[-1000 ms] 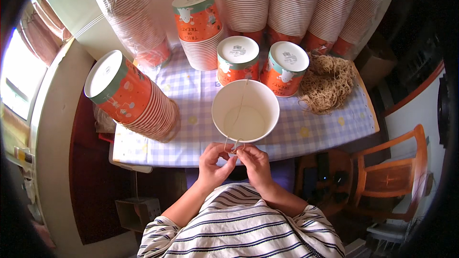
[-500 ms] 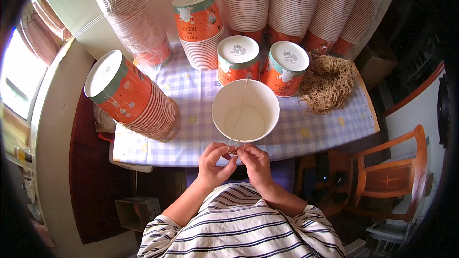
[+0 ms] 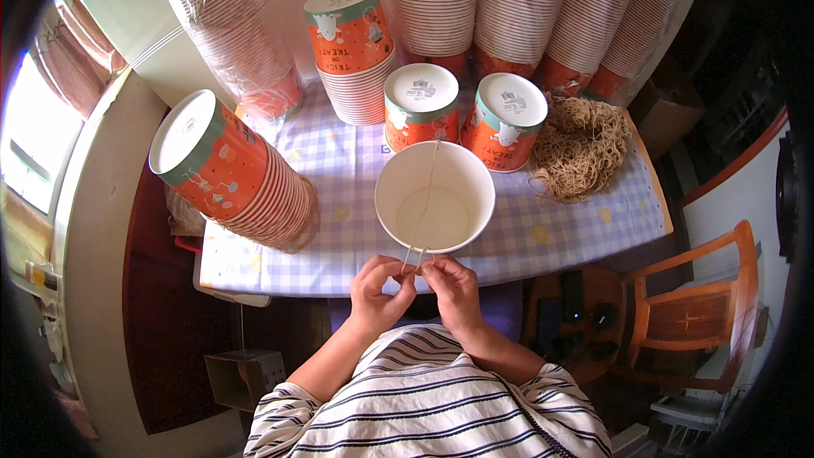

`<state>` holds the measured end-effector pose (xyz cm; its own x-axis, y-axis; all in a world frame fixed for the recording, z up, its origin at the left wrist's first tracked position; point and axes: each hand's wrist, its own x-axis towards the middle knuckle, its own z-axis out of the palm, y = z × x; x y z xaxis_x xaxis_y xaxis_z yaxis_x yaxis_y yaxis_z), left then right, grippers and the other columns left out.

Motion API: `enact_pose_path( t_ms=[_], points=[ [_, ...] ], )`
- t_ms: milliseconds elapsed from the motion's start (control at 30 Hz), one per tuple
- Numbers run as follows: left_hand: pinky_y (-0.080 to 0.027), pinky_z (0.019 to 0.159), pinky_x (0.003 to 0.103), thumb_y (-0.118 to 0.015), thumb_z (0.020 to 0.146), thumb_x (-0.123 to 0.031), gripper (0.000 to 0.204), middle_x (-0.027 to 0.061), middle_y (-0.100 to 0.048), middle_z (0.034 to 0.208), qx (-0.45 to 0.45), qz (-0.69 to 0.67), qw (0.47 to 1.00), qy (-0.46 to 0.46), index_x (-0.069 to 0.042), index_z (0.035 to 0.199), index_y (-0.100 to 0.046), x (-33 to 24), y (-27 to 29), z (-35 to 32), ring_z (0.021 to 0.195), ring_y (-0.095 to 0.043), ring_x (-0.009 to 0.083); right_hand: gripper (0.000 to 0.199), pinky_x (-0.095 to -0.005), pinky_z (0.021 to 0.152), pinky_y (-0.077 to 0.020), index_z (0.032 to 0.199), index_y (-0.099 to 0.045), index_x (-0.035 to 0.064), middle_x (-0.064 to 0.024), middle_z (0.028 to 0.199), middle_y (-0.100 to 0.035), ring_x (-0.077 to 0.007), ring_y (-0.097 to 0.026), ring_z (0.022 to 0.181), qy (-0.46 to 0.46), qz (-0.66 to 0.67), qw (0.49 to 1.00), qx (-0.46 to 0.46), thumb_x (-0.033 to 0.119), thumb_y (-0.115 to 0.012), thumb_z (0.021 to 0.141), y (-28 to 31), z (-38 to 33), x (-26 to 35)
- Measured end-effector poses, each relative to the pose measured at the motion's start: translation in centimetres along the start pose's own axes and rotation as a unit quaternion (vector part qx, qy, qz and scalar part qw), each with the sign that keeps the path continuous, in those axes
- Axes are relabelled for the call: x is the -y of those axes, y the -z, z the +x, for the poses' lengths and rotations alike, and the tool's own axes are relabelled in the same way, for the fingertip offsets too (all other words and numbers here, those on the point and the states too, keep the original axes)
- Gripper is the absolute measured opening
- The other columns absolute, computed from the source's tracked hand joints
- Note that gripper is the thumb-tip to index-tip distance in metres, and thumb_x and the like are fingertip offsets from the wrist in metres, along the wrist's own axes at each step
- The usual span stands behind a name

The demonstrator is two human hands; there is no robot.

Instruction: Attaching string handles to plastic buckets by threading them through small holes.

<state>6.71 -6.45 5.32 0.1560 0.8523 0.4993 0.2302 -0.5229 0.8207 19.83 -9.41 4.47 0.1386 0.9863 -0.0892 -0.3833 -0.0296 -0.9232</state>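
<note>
A white-lined paper bucket stands mouth up at the table's near edge. A thin tan string runs from its far rim across the mouth to the near rim. My left hand pinches the string just outside the near rim. Beside it, my right hand is closed on the string too, fingertips almost touching the left ones. Whether a knot lies between the fingers is hidden. Behind the bucket sit two upside-down orange buckets, one at the middle and one to its right.
A heap of tan strings lies at the table's right. On the left leans a stack of orange buckets; another stack stands farther back. Plastic-wrapped bucket stacks line the back. A wooden chair stands at right.
The string across the bucket is drawn straighter, and the loop near my fingers has become smaller. Both hands stay in nearly the same place.
</note>
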Motion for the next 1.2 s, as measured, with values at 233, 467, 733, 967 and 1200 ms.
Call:
enact_pose_path(
  t_ms=[233,467,733,967,1200],
  points=[
    [-0.05,0.058,0.025,-0.067,0.067,0.006,0.02,0.0097,-0.062,0.078,0.003,0.0,1.0,-0.012,-0.001,0.085,-0.062,-0.31,-0.01,0.41,0.065,-0.061,0.0163,0.011,-0.0221,0.071,-0.0443,0.084,-0.062,-0.0016,-0.0015,0.082,-0.06,-0.0078,-0.056,0.079,0.01,-0.04,0.999,0.006,0.008,-0.058,0.088,0.32,0.08,0.05],
    [-0.049,0.056,0.025,-0.066,0.066,0.007,0.019,0.0092,-0.061,0.076,-0.006,0.029,0.999,-0.032,-0.001,0.082,-0.061,-0.17,0.0,0.48,0.064,-0.061,0.0168,0.012,-0.0225,0.072,-0.0446,0.083,-0.062,-0.0013,-0.0023,0.082,-0.061,-0.0082,-0.057,0.078,0.014,-0.02,1.0,0.004,0.009,-0.058,0.088,0.18,0.14,-0.01],
    [-0.048,0.057,0.025,-0.066,0.067,0.005,0.017,0.0095,-0.062,0.078,-0.001,-0.01,1.0,0.004,0.0,0.083,-0.062,0.05,0.23,0.12,0.064,-0.06,0.0162,0.014,-0.0253,0.077,-0.0466,0.084,-0.063,-0.0015,-0.005,0.083,-0.064,-0.0116,-0.06,0.083,0.0,0.016,1.0,-0.006,0.01,-0.057,0.089,0.11,0.18,0.1],
    [-0.047,0.059,0.025,-0.066,0.07,0.002,0.014,0.0108,-0.061,0.078,0.0,-0.049,0.998,0.031,0.002,0.084,-0.063,0.08,0.48,-0.12,0.064,-0.059,0.0156,0.012,-0.0188,0.057,-0.0347,0.087,-0.065,0.003,0.0006,0.077,-0.063,-0.0028,-0.043,0.062,0.023,-0.005,1.0,-0.01,0.014,-0.059,0.088,-0.18,0.22,0.12],
    [-0.047,0.058,0.025,-0.067,0.071,0.002,0.011,0.0107,-0.061,0.076,-0.006,-0.042,0.999,0.031,0.002,0.082,-0.062,-0.17,0.47,0.11,0.063,-0.058,0.0157,0.012,-0.0179,0.059,-0.0364,0.086,-0.064,0.0018,0.0002,0.08,-0.063,-0.0024,-0.047,0.066,0.041,-0.015,0.999,-0.008,0.012,-0.058,0.089,-0.21,0.16,-0.06]
  ],
)
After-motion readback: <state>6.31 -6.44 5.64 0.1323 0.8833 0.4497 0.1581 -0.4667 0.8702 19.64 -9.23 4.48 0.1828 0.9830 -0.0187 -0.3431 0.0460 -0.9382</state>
